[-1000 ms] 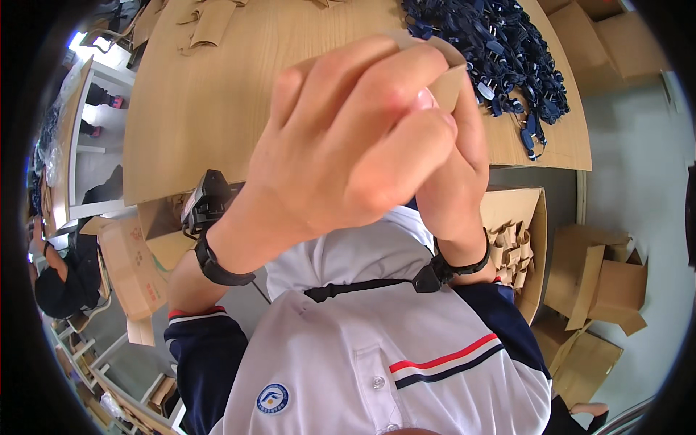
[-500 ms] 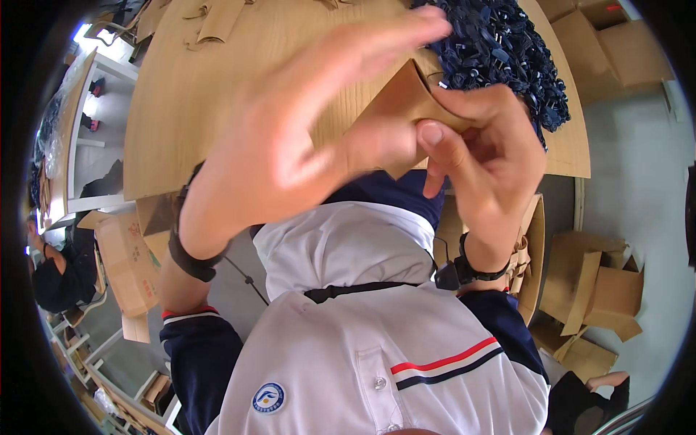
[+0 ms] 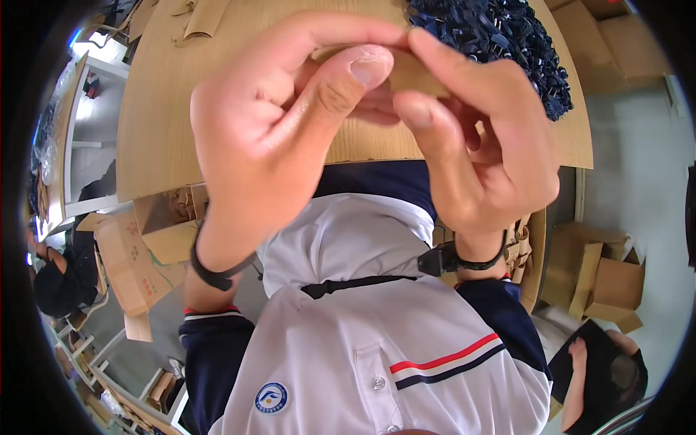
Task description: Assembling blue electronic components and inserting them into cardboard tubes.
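Observation:
Above the table's near edge, both hands hold a small brown card piece (image 3: 419, 75), folded or curved. My left hand (image 3: 264, 134) closes on its left end, thumb across the near side and fingers behind. My right hand (image 3: 500, 134) has its right end between the bent index finger and the thumb. Much of the card is covered by the fingers, so its full shape cannot be made out. Beyond my right hand lies a heap of small dark blue pieces (image 3: 500, 43) with shiny bits, too jumbled to name.
The wooden table (image 3: 167, 109) bears more brown card pieces (image 3: 206, 18) at far left. Open cardboard boxes stand left (image 3: 130, 254) and right (image 3: 609, 283); a box (image 3: 535, 250) by my right forearm holds brown pieces. People in dark clothes are at lower right (image 3: 605, 370) and far left (image 3: 65, 268).
My left hand, blurred and stretched out before, now wraps round the card's left end. The card is turned and more covered. Lower right, the other person has moved further into view.

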`<state>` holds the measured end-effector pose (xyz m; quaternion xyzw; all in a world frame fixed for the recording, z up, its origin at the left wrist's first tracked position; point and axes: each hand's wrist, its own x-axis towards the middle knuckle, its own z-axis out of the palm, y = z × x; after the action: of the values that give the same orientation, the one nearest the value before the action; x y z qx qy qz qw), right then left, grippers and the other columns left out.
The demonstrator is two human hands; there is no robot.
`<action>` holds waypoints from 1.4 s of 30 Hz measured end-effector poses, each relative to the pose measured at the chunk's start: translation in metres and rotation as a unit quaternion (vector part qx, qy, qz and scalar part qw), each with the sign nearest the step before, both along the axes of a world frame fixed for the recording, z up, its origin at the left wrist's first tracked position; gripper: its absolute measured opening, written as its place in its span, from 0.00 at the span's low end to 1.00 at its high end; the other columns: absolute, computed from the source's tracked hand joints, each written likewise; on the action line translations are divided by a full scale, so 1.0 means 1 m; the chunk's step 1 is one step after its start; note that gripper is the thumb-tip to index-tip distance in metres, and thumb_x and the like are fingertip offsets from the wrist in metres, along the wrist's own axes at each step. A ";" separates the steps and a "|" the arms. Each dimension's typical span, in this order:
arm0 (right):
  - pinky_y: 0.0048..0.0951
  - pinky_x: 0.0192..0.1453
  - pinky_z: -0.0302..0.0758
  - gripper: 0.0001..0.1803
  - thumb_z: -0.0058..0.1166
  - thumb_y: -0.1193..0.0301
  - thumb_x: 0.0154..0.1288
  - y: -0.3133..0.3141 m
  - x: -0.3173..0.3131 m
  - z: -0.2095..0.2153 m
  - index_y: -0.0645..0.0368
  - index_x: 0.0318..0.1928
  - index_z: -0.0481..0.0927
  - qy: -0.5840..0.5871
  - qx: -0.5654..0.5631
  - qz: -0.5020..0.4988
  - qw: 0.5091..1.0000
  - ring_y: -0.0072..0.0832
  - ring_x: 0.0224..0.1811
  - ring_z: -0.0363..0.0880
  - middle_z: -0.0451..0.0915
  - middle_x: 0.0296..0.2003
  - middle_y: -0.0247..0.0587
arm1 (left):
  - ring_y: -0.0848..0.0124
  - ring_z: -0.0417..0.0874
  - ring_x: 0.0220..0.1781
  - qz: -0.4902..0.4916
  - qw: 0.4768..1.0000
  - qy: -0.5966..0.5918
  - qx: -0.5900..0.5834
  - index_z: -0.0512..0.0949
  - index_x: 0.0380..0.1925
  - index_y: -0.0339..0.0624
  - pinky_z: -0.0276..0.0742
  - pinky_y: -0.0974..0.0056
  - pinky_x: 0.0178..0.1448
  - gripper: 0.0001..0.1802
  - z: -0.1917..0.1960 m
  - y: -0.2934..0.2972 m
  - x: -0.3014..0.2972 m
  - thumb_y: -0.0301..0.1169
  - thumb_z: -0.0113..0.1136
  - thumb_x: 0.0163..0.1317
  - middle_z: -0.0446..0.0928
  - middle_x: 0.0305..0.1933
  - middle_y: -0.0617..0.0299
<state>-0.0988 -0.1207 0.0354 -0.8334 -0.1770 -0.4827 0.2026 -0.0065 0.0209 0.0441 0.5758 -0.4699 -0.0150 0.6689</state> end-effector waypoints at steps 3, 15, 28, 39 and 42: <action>0.12 0.27 0.71 0.12 0.58 0.83 0.64 0.030 0.008 -0.006 0.79 0.45 0.75 0.003 0.258 -0.005 0.966 0.17 0.29 0.77 0.84 0.35 0.55 | 0.77 0.81 0.36 0.132 0.989 -0.062 -0.015 0.79 0.45 0.27 0.78 0.75 0.41 0.12 -0.023 -0.009 0.005 0.26 0.51 0.71 0.82 0.41 0.56; 0.22 0.37 0.72 0.20 0.65 0.77 0.48 -0.010 -0.010 -0.014 0.67 0.45 0.80 0.188 0.135 0.032 0.972 0.26 0.35 0.79 0.82 0.37 0.47 | 0.65 0.86 0.28 -0.110 0.961 0.250 0.029 0.76 0.46 0.25 0.84 0.67 0.35 0.15 -0.020 0.002 -0.027 0.30 0.49 0.72 0.82 0.34 0.48; 0.22 0.38 0.78 0.35 0.84 0.66 0.33 -0.016 -0.021 -0.017 0.70 0.43 0.81 0.636 0.260 0.373 0.623 0.24 0.35 0.82 0.83 0.34 0.38 | 0.79 0.79 0.19 -0.455 0.866 0.022 0.205 0.82 0.36 0.36 0.70 0.75 0.23 0.04 -0.009 -0.010 0.020 0.22 0.60 0.61 0.80 0.22 0.62; 0.27 0.39 0.79 0.27 0.40 0.55 0.76 0.005 -0.027 -0.029 0.71 0.53 0.73 0.257 0.781 0.301 0.483 0.33 0.43 0.83 0.81 0.44 0.48 | 0.77 0.77 0.26 -0.161 0.984 -0.016 0.068 0.75 0.52 0.34 0.74 0.72 0.35 0.19 -0.032 -0.001 -0.004 0.28 0.63 0.62 0.79 0.29 0.62; 0.30 0.60 0.73 0.35 0.54 0.94 0.53 0.009 -0.033 -0.050 0.62 0.63 0.66 0.252 0.531 0.092 0.804 0.29 0.59 0.73 0.74 0.55 0.42 | 0.73 0.85 0.39 -0.066 0.941 -0.307 0.125 0.75 0.50 0.28 0.81 0.64 0.48 0.21 -0.031 -0.011 -0.009 0.25 0.68 0.58 0.83 0.46 0.54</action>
<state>-0.1317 -0.1116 -0.0148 -0.6674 0.0881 -0.2537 0.6946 -0.0153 0.0101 0.0132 0.5992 -0.6838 0.0601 0.4120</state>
